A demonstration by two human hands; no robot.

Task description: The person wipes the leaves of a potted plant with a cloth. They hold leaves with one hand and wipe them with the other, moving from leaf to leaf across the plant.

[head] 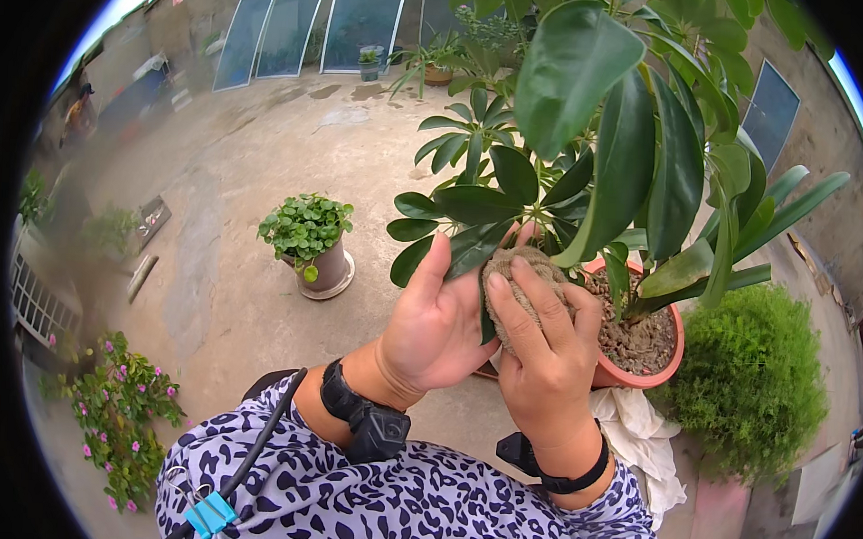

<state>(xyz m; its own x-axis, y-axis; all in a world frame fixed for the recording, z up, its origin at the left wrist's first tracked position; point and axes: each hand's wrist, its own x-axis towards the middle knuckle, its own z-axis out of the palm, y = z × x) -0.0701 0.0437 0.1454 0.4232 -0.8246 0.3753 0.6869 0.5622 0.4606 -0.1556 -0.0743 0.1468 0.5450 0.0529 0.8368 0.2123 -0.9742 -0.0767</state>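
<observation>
A brown cloth (529,280) is pressed under the fingers of my right hand (553,352), on top of a green leaf. My left hand (440,327) lies palm up beneath the same leaf cluster of an umbrella plant (480,200), its thumb raised and its fingers partly hidden by leaves. A dark leaf edge shows between the cloth and my left palm. Large glossy leaves (577,75) hang close above my right hand. Just right of it stands a terracotta-coloured pot (674,356) with soil and long strap-like leaves.
Ahead to the left, a small pot of round-leaved greenery (306,229) stands on a saucer. A feathery green plant (752,380) and a white cloth (639,433) lie to the right. Pink flowers (120,415) grow at left. Framed panels (361,28) lean along the far wall.
</observation>
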